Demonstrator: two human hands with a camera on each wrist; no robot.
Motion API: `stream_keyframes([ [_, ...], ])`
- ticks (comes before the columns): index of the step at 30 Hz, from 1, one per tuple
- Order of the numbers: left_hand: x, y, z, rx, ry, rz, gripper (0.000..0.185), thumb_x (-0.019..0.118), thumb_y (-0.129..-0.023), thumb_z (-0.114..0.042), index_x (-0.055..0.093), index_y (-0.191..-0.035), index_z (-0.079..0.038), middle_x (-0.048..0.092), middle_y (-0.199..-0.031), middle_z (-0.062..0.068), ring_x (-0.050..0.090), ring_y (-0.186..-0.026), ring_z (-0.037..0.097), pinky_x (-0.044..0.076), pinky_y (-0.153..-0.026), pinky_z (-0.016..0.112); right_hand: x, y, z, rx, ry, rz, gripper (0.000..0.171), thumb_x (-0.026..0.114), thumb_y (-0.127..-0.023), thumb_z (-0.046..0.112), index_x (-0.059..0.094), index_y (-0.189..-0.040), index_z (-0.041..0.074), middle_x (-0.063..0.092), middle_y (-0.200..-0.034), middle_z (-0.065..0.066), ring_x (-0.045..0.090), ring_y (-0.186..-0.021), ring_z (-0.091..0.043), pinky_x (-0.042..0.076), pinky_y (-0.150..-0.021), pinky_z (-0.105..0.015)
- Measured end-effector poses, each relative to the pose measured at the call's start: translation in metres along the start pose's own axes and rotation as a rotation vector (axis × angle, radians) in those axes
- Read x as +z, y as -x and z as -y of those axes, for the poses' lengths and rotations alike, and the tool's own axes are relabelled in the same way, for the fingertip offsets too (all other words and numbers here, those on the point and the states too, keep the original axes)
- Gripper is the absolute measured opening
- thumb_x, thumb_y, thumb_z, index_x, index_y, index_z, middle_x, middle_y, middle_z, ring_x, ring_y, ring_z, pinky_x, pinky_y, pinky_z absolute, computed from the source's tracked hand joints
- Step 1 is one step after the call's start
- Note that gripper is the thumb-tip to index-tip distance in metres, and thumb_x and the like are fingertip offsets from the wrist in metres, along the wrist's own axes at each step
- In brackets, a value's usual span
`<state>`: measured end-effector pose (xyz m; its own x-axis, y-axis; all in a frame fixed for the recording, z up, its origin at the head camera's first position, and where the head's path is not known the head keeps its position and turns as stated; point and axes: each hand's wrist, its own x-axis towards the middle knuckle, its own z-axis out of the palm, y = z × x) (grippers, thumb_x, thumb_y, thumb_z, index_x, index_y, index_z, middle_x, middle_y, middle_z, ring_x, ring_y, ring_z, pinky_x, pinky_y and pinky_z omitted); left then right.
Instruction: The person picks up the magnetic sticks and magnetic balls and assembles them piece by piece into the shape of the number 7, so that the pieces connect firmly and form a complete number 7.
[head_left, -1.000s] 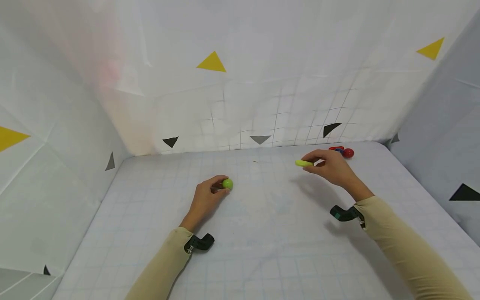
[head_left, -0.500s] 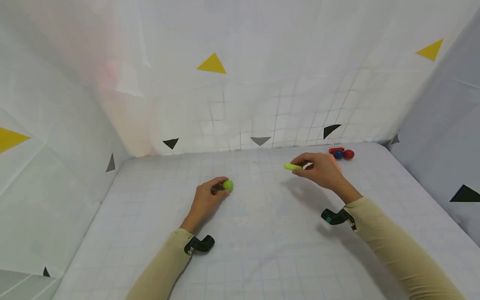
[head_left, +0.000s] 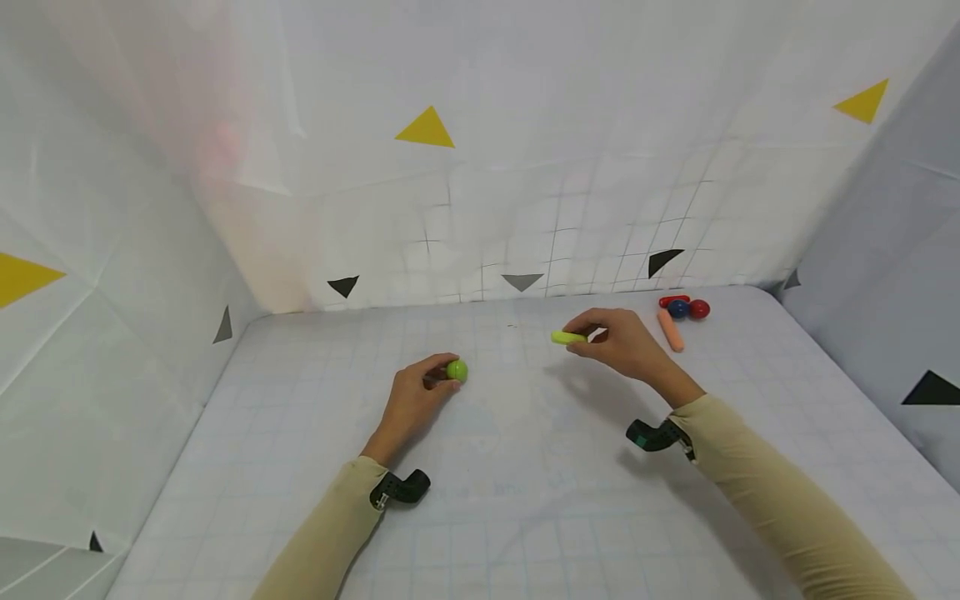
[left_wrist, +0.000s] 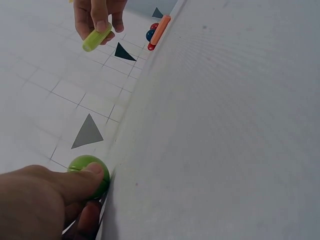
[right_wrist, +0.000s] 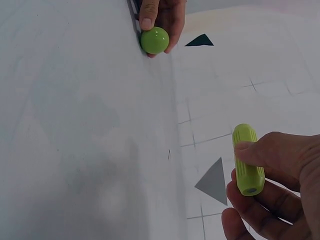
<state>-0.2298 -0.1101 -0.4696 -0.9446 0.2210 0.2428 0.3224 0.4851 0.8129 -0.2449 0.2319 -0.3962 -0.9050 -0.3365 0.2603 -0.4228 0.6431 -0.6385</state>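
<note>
1. Head view: the left hand (head_left: pixel 411 400) rests on the white gridded table (head_left: pixel 525 500), its fingers (head_left: pixel 438 363) curled round a small green ball (head_left: pixel 457 370) that sits on the table left of centre.
2. Same view, the right hand (head_left: pixel 622 343) hovers above the table, pinching a yellow-green cylinder (head_left: pixel 567 337) that lies level and juts out toward the left hand; ball and cylinder are well apart.
3. Near the far right corner lie a red piece (head_left: pixel 672 300), a blue ball (head_left: pixel 678 309), a red ball (head_left: pixel 699 309) and an orange stick (head_left: pixel 671 330), clustered close; whether they touch is hard to tell from here.
4. Left wrist view: thumb on top of the green ball (left_wrist: pixel 90 172), fingers underneath, a firm grip. Far off, the right hand (left_wrist: pixel 97 15) pinches the cylinder (left_wrist: pixel 97 36).
5. Right wrist view: thumb and fingers (right_wrist: pixel 265 155) grasp the ribbed cylinder (right_wrist: pixel 247 165) near its hollow end; the left hand (right_wrist: pixel 162 15) holds the ball (right_wrist: pixel 154 40) in the distance.
</note>
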Motion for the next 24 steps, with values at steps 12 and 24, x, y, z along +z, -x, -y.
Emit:
stream_keyframes([
  [12,0.001,-0.001,0.003,0.004,-0.024,0.001,0.037,0.073,-0.083,-0.020,0.064,-0.119,-0.019,0.066,-0.096,-0.004,0.059,-0.081,0.010,0.048,-0.072,0.032,0.009,-0.004,0.007,-0.012,-0.021,0.039,0.023,0.076,-0.079,0.019,0.070,-0.101,0.018,0.065,-0.093,0.006,0.058,-0.084,-0.012,0.051,-0.071,-0.032],
  [24,0.001,-0.001,0.002,-0.001,-0.016,0.001,0.037,0.073,-0.083,-0.019,0.064,-0.118,-0.021,0.065,-0.095,-0.005,0.059,-0.082,0.011,0.048,-0.072,0.032,0.026,-0.011,0.010,-0.032,-0.040,0.050,0.023,0.077,-0.079,0.018,0.070,-0.101,0.018,0.065,-0.092,0.007,0.059,-0.083,-0.012,0.051,-0.070,-0.031],
])
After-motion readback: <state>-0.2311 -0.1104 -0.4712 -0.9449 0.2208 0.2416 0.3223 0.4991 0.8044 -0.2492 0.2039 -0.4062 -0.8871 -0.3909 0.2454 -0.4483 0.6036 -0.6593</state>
